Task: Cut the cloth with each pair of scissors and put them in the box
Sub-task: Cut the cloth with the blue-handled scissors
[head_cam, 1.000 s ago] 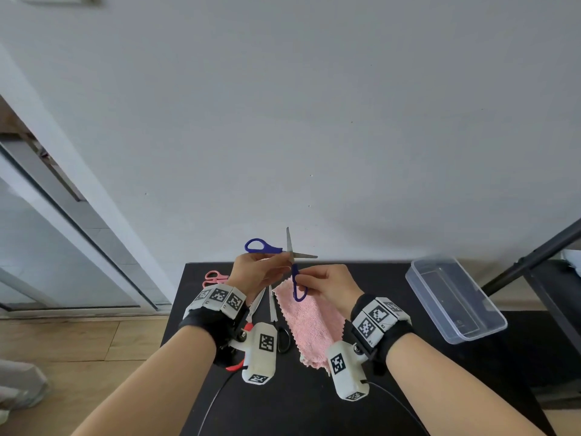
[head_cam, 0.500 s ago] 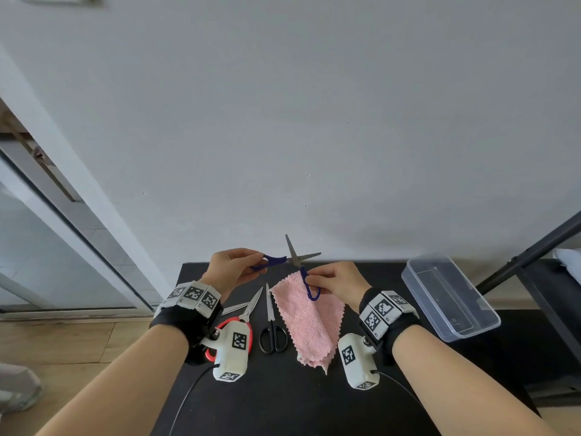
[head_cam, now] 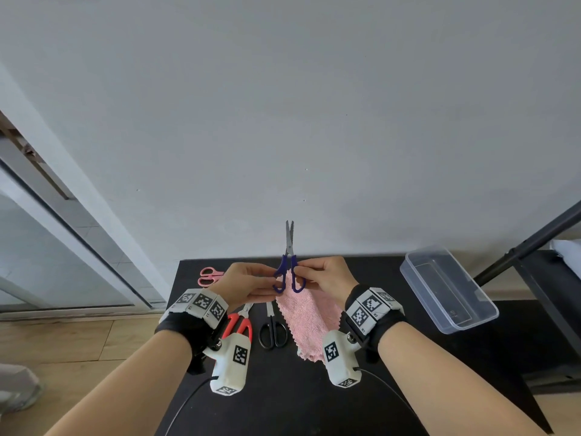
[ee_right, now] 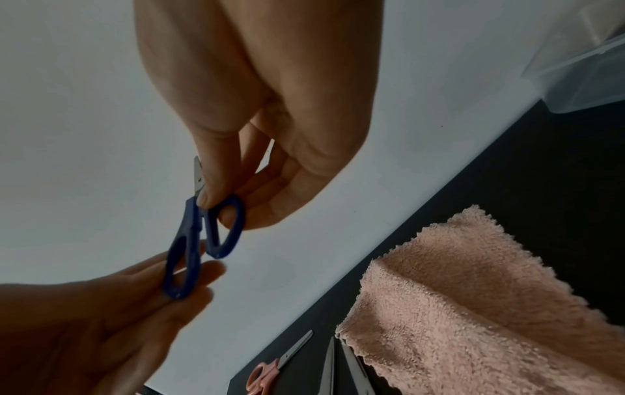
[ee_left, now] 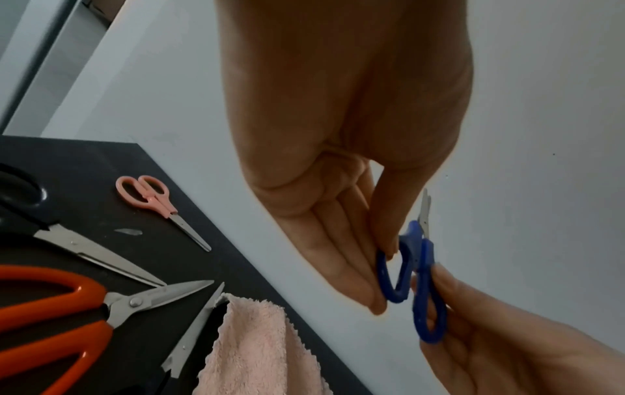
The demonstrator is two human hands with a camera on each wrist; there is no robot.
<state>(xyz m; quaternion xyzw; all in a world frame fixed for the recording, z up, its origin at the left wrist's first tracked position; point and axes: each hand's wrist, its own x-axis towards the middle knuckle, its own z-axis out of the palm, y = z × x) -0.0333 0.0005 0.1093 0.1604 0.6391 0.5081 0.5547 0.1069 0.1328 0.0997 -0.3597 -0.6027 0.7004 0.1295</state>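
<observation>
Both hands, left hand (head_cam: pixel 248 283) and right hand (head_cam: pixel 327 278), pinch the blue-handled scissors (head_cam: pixel 290 265) by one loop each, blades together and pointing up above the pink cloth (head_cam: pixel 309 319); red-handled scissors (head_cam: pixel 239 322), black-handled scissors (head_cam: pixel 273 333) and pink scissors (head_cam: pixel 209 276) lie alongside on the black table (head_cam: pixel 283 398) (clear plastic box (head_cam: pixel 448 289) at right).

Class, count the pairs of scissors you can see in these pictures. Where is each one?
5. Blue scissors held in both hands; pink scissors, red scissors, black scissors and black-handled scissors on the table.

Matte black tabletop (head_cam: pixel 314 404), plain grey-white wall (head_cam: pixel 283 105) behind, light wooden plank floor (head_cam: pixel 78 341) left, dark slanted metal bar (head_cam: pixel 528 243) right.
</observation>
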